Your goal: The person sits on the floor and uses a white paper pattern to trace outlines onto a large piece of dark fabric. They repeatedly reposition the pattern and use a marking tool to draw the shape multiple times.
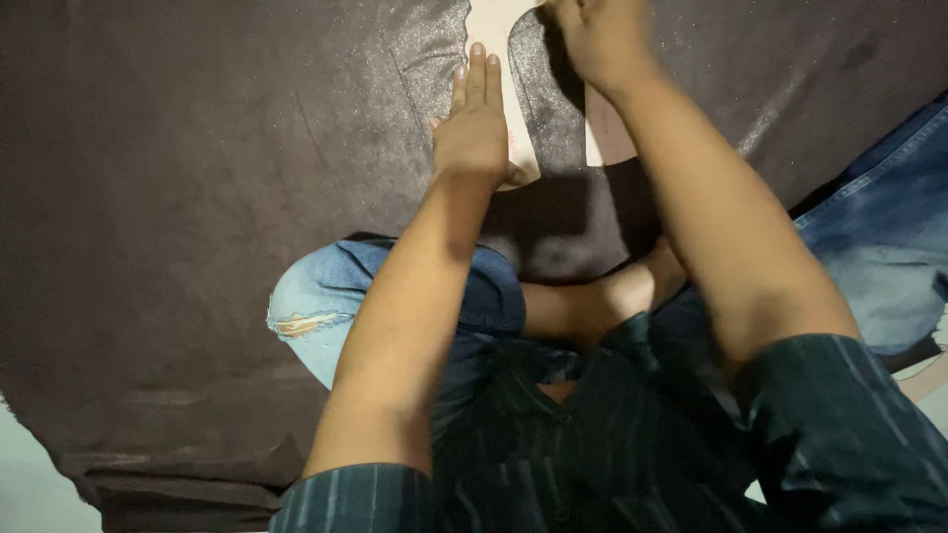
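Observation:
A large dark brown fabric (197,197) with a faint sheen lies spread over the floor. On it, at top centre, rests a pale curved paper pattern piece (518,79). My left hand (474,123) lies flat on that pattern, fingers together and straight, pressing it to the cloth. My right hand (597,35) is at the top edge, fingers curled over the upper part of the pattern; whatever it holds is hidden by the hand and the frame edge.
I sit on the cloth with knees bent, in torn blue jeans (326,306) and a dark striped shirt (612,454). The other jeans leg (879,237) lies at right. Pale floor (30,484) shows at bottom left beyond the fabric's edge.

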